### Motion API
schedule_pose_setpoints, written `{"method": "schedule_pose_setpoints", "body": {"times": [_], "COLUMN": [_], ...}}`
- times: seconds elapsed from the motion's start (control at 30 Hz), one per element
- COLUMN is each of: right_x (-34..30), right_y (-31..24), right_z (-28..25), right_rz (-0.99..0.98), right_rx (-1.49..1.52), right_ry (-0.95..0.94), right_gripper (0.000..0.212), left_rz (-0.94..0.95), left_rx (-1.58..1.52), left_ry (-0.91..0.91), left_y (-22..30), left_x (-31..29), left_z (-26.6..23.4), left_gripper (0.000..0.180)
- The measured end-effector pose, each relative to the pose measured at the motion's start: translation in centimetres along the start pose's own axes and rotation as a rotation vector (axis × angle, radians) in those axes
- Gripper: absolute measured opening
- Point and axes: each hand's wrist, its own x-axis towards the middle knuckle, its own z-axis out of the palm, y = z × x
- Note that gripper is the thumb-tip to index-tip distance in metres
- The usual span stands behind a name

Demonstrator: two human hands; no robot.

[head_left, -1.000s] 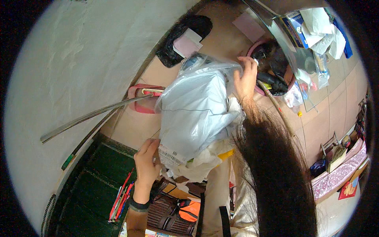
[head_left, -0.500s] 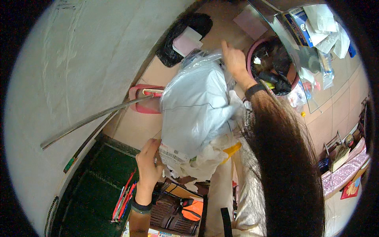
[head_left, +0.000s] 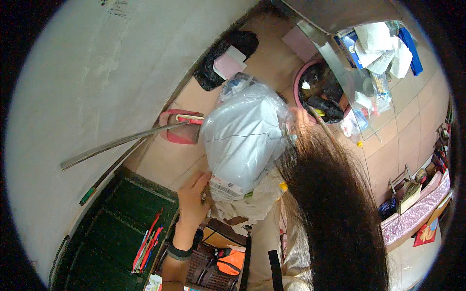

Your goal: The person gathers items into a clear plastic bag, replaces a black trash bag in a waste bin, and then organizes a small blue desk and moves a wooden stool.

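- Two hands flank the plastic bag (head_left: 240, 145).
- Left hand (head_left: 192, 200) grips its labelled edge.
- Right hand (head_left: 301, 118), lower than before, hidden partly by hair (head_left: 340, 213); grip unclear.

From my remote station I am finding no wording clear enough to read. On the near end of the pale plastic-wrapped package (head_left: 245, 131), a white label (head_left: 227, 187) is showing a barcode of fine dark bars and a small dark block, its print blurring at this size. At the far right, a blue box (head_left: 350, 48) is bearing light printing too small for me to make out. High on the left wall (head_left: 97, 77), dark marks (head_left: 118, 8) are showing; I am not managing to tell whether they are writing. At the near edge, a pale sheet (head_left: 153, 282) is carrying illegible green print.
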Motion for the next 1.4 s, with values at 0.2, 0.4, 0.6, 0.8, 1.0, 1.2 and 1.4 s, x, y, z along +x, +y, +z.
{"method": "schedule_pose_setpoints", "body": {"times": [0.2,0.4,0.6,0.8,1.0,1.2,1.4], "right_x": [-3.0,-5.3,-7.0,-8.5,-9.9,-10.7,-7.7], "right_y": [0.2,-0.2,-0.8,-2.3,-2.7,-2.1,-2.9], "right_z": [-0.6,-1.7,-3.5,-3.6,-3.2,-2.5,-3.5], "right_rz": [0.457,0.724,0.825,0.895,0.934,0.91,1.241], "right_rx": [0.35,0.665,0.819,0.908,0.965,1.029,1.382], "right_ry": [0.067,0.089,0.123,0.158,0.218,0.295,0.11], "right_gripper": [0.027,0.026,0.027,0.028,0.031,0.035,0.035], "left_rz": [0.007,-0.075,-0.082,-0.001,0.032,-0.042,-0.209], "left_rx": [-0.012,-0.107,-0.158,-0.103,-0.107,-0.097,-0.153], "left_ry": [-0.03,0.024,0.218,0.318,0.37,0.44,0.465], "left_y": [0.6,0.6,-0.2,-1.9,-1.6,-1.3,-1.1], "left_x": [0.9,1.6,2.2,3.2,4.9,5.7,4.2], "left_z": [1.6,1.3,1.2,3.2,4.8,5.3,5.3], "left_gripper": [0.052,0.051,0.044,0.039,0.037,0.036,0.049]}}
